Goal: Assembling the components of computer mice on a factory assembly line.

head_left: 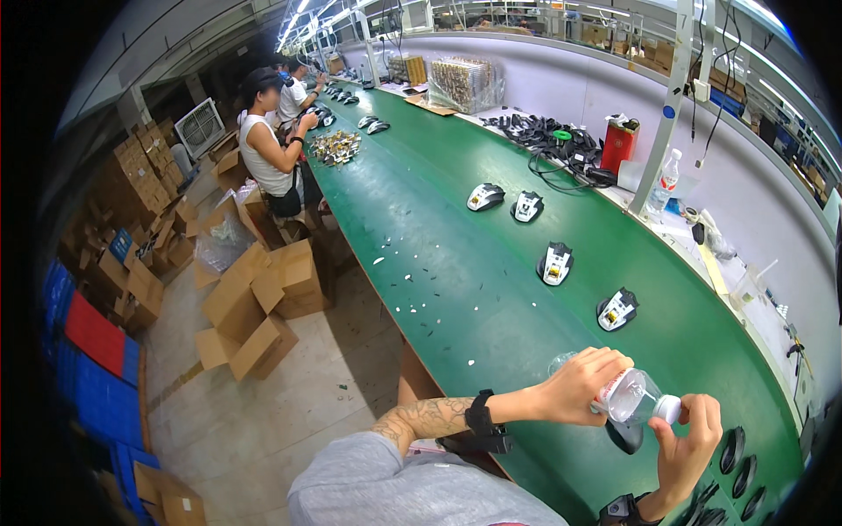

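In the head view, a clear plastic bottle (633,399) is held tilted above the green bench (421,210). Its body is gripped by the left hand (574,386), fingers wrapped round; its white cap (667,409) is pinched by the nearly closed right hand (693,438). Beyond the bottle, black-and-white mouse shells (556,264) are spread; right of it, black oval parts (744,476) are laid.

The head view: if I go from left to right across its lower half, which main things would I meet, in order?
Red panel → open cardboard box → black left wristband → left hand → right hand → black oval parts.
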Available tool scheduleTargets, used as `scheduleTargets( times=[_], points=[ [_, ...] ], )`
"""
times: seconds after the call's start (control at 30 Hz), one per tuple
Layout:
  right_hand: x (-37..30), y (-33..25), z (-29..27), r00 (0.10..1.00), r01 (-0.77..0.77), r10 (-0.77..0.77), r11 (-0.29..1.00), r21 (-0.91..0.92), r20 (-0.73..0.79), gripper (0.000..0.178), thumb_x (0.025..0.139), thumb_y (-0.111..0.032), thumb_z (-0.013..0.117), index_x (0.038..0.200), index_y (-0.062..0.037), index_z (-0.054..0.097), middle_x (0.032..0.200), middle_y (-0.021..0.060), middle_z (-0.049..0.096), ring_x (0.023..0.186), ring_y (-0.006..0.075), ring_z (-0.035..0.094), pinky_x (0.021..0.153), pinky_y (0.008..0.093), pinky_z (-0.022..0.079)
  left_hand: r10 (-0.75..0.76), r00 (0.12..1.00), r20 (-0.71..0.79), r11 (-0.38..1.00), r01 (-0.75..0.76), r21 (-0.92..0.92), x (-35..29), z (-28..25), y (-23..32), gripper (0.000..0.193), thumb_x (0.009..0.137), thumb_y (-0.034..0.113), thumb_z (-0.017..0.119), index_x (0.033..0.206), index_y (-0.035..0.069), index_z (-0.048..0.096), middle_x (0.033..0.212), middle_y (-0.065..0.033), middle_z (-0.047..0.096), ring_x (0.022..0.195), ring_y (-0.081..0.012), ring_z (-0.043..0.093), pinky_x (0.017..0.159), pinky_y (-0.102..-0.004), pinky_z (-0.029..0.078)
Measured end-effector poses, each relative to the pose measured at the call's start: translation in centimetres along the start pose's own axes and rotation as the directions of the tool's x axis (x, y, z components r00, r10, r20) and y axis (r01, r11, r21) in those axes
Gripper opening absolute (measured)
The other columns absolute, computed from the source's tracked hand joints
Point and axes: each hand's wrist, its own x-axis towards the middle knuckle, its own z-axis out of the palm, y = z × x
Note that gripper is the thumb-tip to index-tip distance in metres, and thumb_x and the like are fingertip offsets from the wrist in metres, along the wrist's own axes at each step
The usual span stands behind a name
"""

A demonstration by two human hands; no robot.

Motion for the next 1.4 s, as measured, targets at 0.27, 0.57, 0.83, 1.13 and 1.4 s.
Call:
scheduleTargets(
  times=[0.27, 0.57, 0.83, 1.13, 1.4],
  points=[
    [-0.2, -0.7, 0.5, 0.993, -0.116, 0.118, 0.981, -0.153, 0.005, 0.044, 0.066, -0.041, 0.069, 0.067, -0.0023, 0.048, 0.059, 0.0086, 0.044, 0.06, 0.0289, 0.045, 0.059, 0.0384, 0.038, 0.105, 0.991, -0.078, 0.994, -0.107, -0.033, 0.5, 2.1, -1.5, 0.059, 0.051, 0.008, 0.072, 0.105, 0.004, 0.048, 0.1, -0.012, 0.056, 0.091, -0.0322, 0.055, 0.078, -0.0398, 0.043],
    [1.2, -0.7, 3.5, 0.999, -0.027, 0.028, 0.999, -0.036, 0.044, 0.042, 0.065, -0.037, 0.073, 0.064, -0.0053, 0.047, 0.058, 0.0069, 0.046, 0.054, 0.0259, 0.045, 0.055, 0.034, 0.035, 0.083, 0.948, -0.306, 0.997, -0.082, 0.015, -1.2, 4.5, -5.2, 0.063, 0.056, 0.014, 0.079, 0.109, 0.004, 0.047, 0.102, -0.0138, 0.055, 0.092, -0.031, 0.055, 0.077, -0.0393, 0.045],
    [2.1, 1.2, 3.5, 0.989, -0.141, 0.146, 0.984, -0.11, 0.034, 0.038, 0.071, -0.039, 0.07, 0.064, -0.0074, 0.049, 0.058, 0.0068, 0.05, 0.052, 0.0248, 0.051, 0.052, 0.0347, 0.039, 0.11, 0.965, -0.236, 0.982, -0.069, 0.178, -1.2, 3.9, -5.8, 0.074, 0.059, 0.02, 0.079, 0.119, 0.002, 0.04, 0.115, -0.017, 0.05, 0.106, -0.0353, 0.049, 0.089, -0.044, 0.038],
    [14.3, 13.1, 6.7, 0.953, -0.302, 0.266, 0.88, -0.367, -0.148, 0.04, 0.073, -0.04, 0.068, 0.075, -0.002, 0.054, 0.071, 0.0176, 0.058, 0.068, 0.0352, 0.058, 0.059, 0.0426, 0.044, -0.039, 0.974, -0.224, 0.97, 0.091, 0.227, -2.0, 5.0, -8.2, 0.05, 0.073, 0.018, 0.065, 0.114, 0.0, 0.044, 0.12, -0.0175, 0.046, 0.113, -0.0351, 0.044, 0.093, -0.0435, 0.037],
    [23.9, 27.3, 17.0, 0.939, -0.333, 0.258, 0.847, -0.414, -0.227, 0.045, 0.077, -0.035, 0.065, 0.11, -0.0053, 0.057, 0.094, 0.0218, 0.062, 0.09, 0.0381, 0.059, 0.075, 0.0442, 0.047, -0.045, 0.966, -0.254, 0.959, 0.113, 0.261, -2.2, 5.4, -10.1, 0.047, 0.071, 0.012, 0.062, 0.114, 0.001, 0.046, 0.117, -0.0155, 0.048, 0.11, -0.0333, 0.047, 0.089, -0.0423, 0.04]
  ],
)
